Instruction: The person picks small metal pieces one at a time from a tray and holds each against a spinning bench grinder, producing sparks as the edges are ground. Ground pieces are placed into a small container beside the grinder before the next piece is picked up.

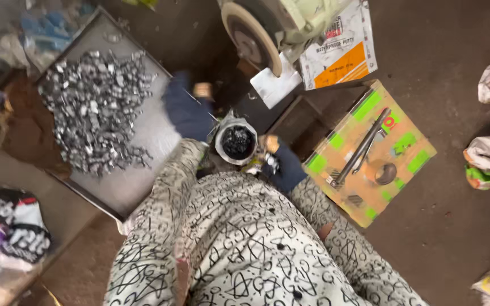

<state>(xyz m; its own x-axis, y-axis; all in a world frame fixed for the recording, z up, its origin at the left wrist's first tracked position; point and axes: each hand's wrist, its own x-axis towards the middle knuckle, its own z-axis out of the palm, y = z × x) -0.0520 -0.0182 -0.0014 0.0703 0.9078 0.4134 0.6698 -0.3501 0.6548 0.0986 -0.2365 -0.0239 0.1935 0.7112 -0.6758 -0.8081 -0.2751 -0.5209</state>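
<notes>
1. Your left hand, in a dark blue glove, is raised over the near edge of the flat grey metal tray. The frame is blurred there, so you cannot tell whether its fingers are spread or curled.
2. Your right hand, also gloved in blue, sits just beside the small round metal cup; its finger state is unclear.
3. The cup sits between both hands, against your patterned shirt; it holds dark, granular pieces.
4. The tray holds a heap of small shiny metal parts.
5. Risk, as a judgement: the cup looks loosely supported and could tip and spill.
6. The grinding wheel stands close ahead; a glove could catch on it.
</notes>
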